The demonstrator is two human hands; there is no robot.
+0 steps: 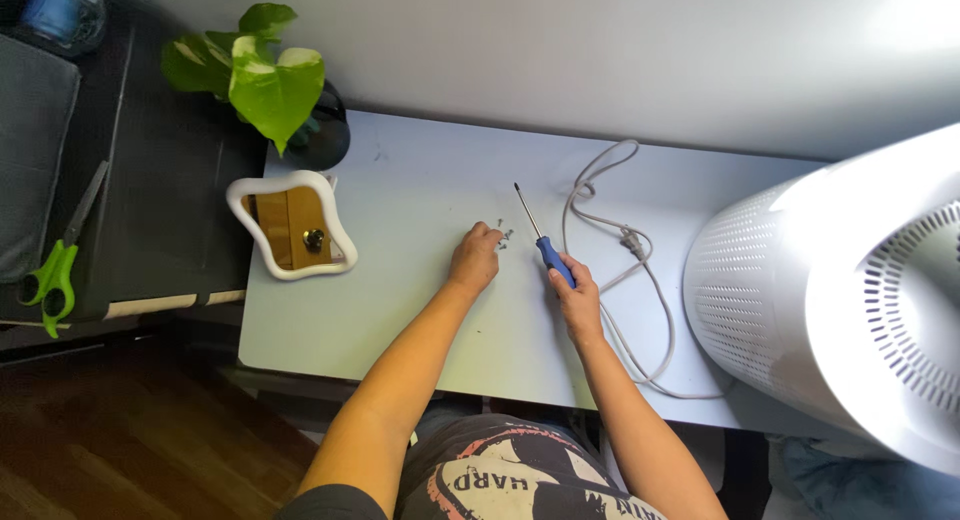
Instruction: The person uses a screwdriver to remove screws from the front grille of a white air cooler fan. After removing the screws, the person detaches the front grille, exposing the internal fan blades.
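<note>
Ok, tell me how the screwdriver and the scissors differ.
The screwdriver has a blue handle; the scissors have green handles. The screwdriver lies on the white table, its handle under the right hand; the scissors lie on the dark surface to the left, away from both hands. The screwdriver has one thin shaft; the scissors have two looped handles. Both are hand tools lying flat.

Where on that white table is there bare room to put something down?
Bare: the far stretch of table between mirror and cable, and the near left corner below the mirror. Crowded: around the screws, left hand, right hand gripping the screwdriver, and the white perforated appliance.
</note>
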